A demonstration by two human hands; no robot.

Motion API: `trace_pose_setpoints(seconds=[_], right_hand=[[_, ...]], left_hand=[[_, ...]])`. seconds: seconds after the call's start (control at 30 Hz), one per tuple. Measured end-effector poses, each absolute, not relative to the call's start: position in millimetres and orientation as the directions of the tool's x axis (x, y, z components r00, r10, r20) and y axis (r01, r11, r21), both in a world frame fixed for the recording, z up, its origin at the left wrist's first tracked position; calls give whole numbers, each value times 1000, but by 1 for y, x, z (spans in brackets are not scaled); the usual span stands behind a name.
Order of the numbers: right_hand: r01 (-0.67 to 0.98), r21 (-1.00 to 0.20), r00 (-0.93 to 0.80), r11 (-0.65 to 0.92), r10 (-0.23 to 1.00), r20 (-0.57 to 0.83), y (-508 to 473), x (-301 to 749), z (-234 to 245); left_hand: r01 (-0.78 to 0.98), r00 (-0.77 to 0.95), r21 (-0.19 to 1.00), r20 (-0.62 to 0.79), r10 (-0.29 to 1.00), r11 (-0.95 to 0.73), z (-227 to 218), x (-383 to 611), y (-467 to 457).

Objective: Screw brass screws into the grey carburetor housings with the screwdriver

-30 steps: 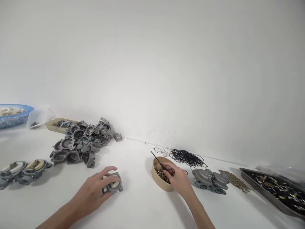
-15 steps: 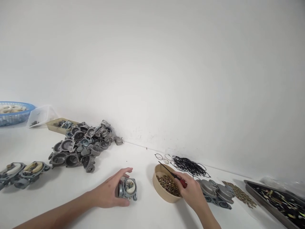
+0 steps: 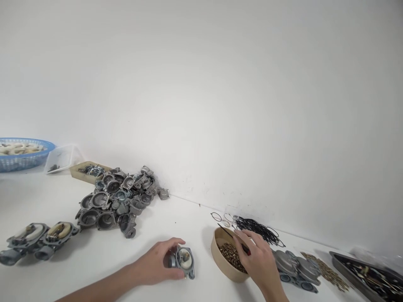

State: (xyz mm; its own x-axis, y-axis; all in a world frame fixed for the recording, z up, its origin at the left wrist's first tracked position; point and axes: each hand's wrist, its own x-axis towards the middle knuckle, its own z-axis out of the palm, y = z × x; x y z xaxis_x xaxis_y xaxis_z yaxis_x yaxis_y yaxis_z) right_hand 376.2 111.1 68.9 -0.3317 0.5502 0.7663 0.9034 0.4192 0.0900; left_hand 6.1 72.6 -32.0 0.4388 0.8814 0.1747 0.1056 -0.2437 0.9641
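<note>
My left hand is curled round a small grey carburetor, thumb at the near side and index finger along the far side. The carburetor stands on the white table with its white float facing up. In my right hand is a screwdriver; its dark shaft points up and left, and part of its red-and-black handle shows between the fingers. That hand is over the right rim of a tan bowl holding many small brass-coloured screws. Whether its fingertips touch the screws is hidden.
Grey float bowls are heaped at left, beside two carburetors and a tan tray. Black rubber rings, assembled carburetors, loose screws and a dark tray lie right. A blue basket stands far left.
The view has shifted, so everything sits lower and further right. My left index finger has come closer to the carburetor. My right-hand fingers have spread and shifted over the screwdriver handle, covering more of it.
</note>
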Motion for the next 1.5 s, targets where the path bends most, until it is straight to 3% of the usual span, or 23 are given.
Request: trace_pose_setpoints(seconds=[0.23, 0.43, 0.6, 0.73, 0.87, 1.07, 1.3, 1.5], right_hand=[[788, 99, -539, 608, 603, 588, 111, 231, 118], [611, 138, -787, 780, 579, 211, 132, 81, 128], [637, 215, -758, 740, 653, 1, 153, 22, 113], [659, 208, -722, 723, 686, -95, 157, 14, 108], [690, 163, -703, 705, 707, -81, 158, 18, 109], [735, 7, -677, 678, 733, 60, 163, 35, 121], [711, -346, -542, 612, 791, 285, 148, 87, 144], [572, -674, -419, 467, 873, 250, 115, 168, 133]], left_hand=[[35, 395, 982, 157, 905, -186, -28, 19, 78], [33, 312, 993, 98, 945, -114, -25, 19, 82], [64, 268, 997, 17, 963, -35, -28, 14, 87], [34, 285, 999, 20, 958, -31, -26, 11, 86], [-15, 322, 999, 46, 946, -44, -12, 8, 79], [9, 282, 1000, 18, 959, -21, -16, 8, 82], [-1, 314, 995, 96, 945, -101, -33, 11, 90], [-18, 332, 995, 102, 938, -102, -21, 8, 83]])
